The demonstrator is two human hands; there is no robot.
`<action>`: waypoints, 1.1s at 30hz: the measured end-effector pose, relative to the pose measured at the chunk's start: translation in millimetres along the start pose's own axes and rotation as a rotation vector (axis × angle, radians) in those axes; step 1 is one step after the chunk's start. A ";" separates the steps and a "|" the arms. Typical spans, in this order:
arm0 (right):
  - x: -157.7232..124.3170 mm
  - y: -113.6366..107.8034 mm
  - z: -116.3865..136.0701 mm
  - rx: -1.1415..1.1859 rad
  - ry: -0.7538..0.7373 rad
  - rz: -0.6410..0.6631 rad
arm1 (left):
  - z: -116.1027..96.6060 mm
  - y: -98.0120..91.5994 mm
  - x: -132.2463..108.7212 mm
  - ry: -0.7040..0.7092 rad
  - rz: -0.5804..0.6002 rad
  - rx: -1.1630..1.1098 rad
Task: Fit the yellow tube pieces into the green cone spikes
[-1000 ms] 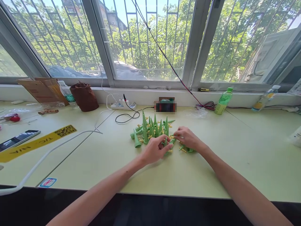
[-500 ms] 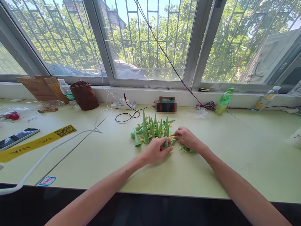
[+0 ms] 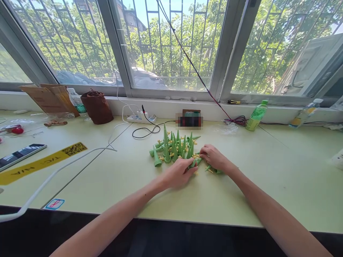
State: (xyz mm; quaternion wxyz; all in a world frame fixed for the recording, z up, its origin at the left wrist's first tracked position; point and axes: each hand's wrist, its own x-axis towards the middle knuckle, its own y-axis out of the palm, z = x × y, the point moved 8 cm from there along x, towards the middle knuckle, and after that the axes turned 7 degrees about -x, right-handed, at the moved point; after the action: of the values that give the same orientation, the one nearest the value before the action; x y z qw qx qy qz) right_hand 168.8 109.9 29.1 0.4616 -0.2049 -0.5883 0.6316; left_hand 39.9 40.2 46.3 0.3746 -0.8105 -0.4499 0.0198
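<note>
Green cone-shaped plastic spikes with small yellow valve-like pieces form a cluster mid-table, many upright and some lying down. In front of the cluster, my left hand is closed around one green spike, which leans over with its far end towards the right. My right hand is pinched beside a small yellow piece close to that spike; its fingertips seem to grip the piece. Under my right hand lie a few more green spikes, partly covered by it.
A power strip with cables and a blurred dark device stand along the sill. To the left are a brown pouch, a phone and a white cable. A green bottle stands at the right back.
The green spike in my left hand has tipped from nearly upright to lying over towards the right. My right hand stays almost in place. The camera view has shifted slightly.
</note>
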 end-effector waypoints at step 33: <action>-29.9 -62.3 63.3 0.299 -0.246 -0.600 | 3.3 -52.0 -14.4 -0.009 -0.653 -0.189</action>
State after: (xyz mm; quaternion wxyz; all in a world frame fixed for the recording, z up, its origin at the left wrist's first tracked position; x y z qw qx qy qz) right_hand 154.0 42.8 92.9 0.5770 0.1244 -0.5744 0.5671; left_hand -7.1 47.8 72.1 0.2825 -0.6546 -0.6872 -0.1392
